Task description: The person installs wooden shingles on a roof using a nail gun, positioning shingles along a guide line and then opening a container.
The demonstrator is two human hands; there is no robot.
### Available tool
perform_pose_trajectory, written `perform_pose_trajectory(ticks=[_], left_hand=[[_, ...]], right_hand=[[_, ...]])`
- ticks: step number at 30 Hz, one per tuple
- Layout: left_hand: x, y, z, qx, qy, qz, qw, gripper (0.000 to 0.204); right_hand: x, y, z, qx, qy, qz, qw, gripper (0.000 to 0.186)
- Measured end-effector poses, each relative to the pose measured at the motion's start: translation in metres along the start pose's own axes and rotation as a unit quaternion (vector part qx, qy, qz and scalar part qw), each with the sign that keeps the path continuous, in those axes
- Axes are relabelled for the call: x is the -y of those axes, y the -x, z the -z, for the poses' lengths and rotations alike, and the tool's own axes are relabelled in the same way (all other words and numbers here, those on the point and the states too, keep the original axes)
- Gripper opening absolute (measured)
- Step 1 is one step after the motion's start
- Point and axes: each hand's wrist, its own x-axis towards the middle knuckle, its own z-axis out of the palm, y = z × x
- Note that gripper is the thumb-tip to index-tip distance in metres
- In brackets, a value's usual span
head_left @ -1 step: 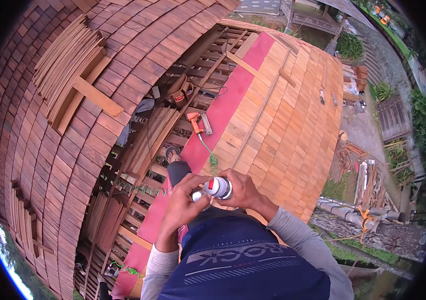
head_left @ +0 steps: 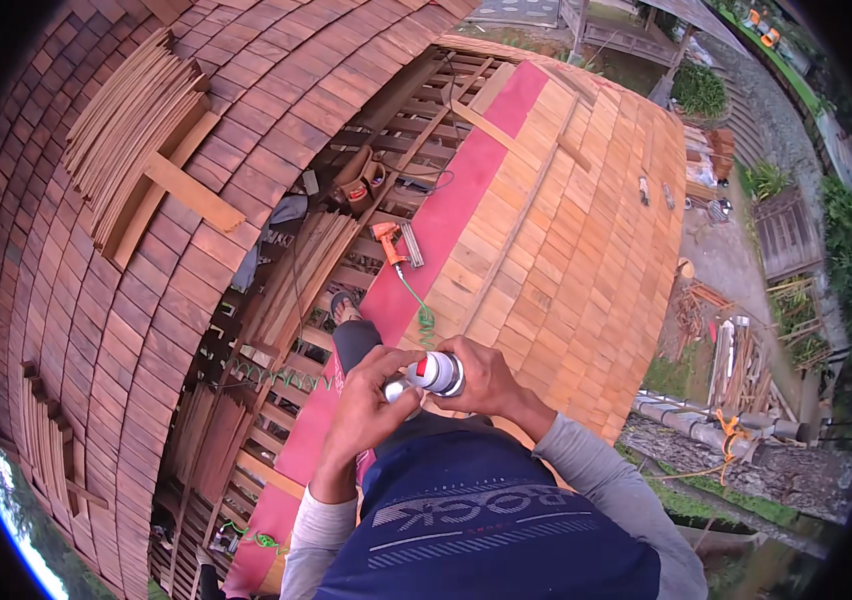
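Both of my hands are together in front of my dark blue shirt. My right hand [head_left: 486, 378] is wrapped round a white and silver cylindrical container [head_left: 442, 374] with a red mark on its side. In the fingers of my left hand [head_left: 374, 395] is a small rounded silver piece [head_left: 397, 390], perhaps a cap. Left fingertips also touch the container's near end. What lies inside the container is hidden.
An orange nail gun [head_left: 386, 240] with a green coiled hose [head_left: 427, 322] lies on the red underlayment [head_left: 451, 205]. Open battens and a tool pouch [head_left: 354, 188] are left of it. Stacked shingles [head_left: 131, 130] sit on the darker roof. The new shingled slope [head_left: 556, 260] drops toward the yard.
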Motion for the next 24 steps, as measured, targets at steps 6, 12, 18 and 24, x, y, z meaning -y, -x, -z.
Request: perform_pose_trajectory(ticks=[6,12,18,24], left_hand=[[0.000,-0.017,-0.004,0.008,-0.014,0.009,1.000,0.040],[0.032,-0.029,0.010,0.069,0.074,0.061,0.993,0.031],[0.034,-0.039,0.004,0.028,0.031,-0.017,0.999,0.031],[0.062,-0.047,-0.004,-0.128,0.515,0.094,0.842,0.028]], right_hand=[[-0.012,-0.005,-0.002,-0.016,0.006,-0.010,1.000,0.064],[-0.020,-0.014,-0.007,-0.005,0.019,-0.009,1.000,0.064],[-0.023,-0.030,-0.005,-0.011,-0.023,-0.051,0.998,0.066],[-0.016,-0.048,0.007,0.005,-0.094,-0.081,0.992,0.070]])
